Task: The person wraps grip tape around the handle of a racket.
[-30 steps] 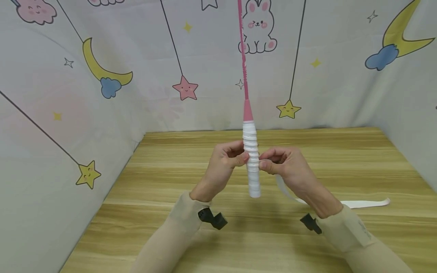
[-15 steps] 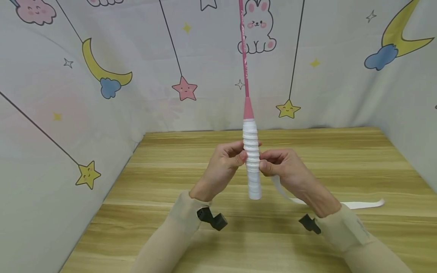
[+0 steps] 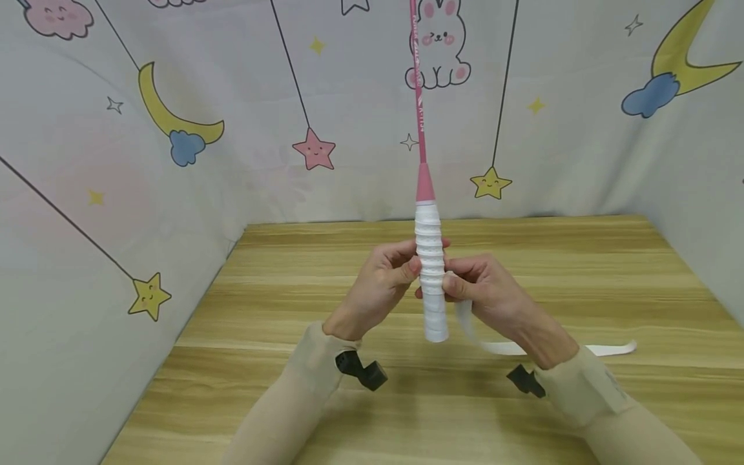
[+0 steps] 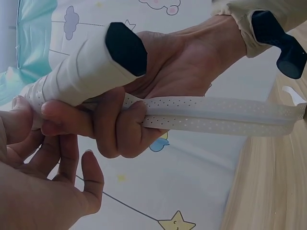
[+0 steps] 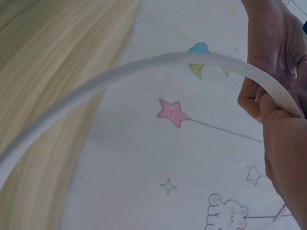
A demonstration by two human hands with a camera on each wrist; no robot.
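A pink shaft (image 3: pixel 420 97) rises from a white-wrapped handle (image 3: pixel 435 316) held upright above the table; ridged wrap covers its upper part, smoother white its lower end. My left hand (image 3: pixel 374 284) grips the handle from the left, thumb on the front. At the right side, my right hand (image 3: pixel 494 294) pinches the white strip (image 3: pixel 465 316) close against the handle. In the left wrist view the strip (image 4: pixel 216 114) shows small holes and runs from the right hand's curled fingers; the handle's butt (image 4: pixel 127 49) is dark. The right wrist view shows the strip (image 5: pixel 144 63) arching away.
The strip's tail lies on the wooden table (image 3: pixel 290 400) beyond my right wrist. A white cloth (image 3: pixel 360 187) printed with stars, moons and a rabbit hangs behind the table and along its sides. Each wrist carries a black camera mount.
The strip's far end has slid left over the table. The handle has shifted slightly right and its shaft's lettering has turned into clearer view. My right fingers now reach behind the handle.
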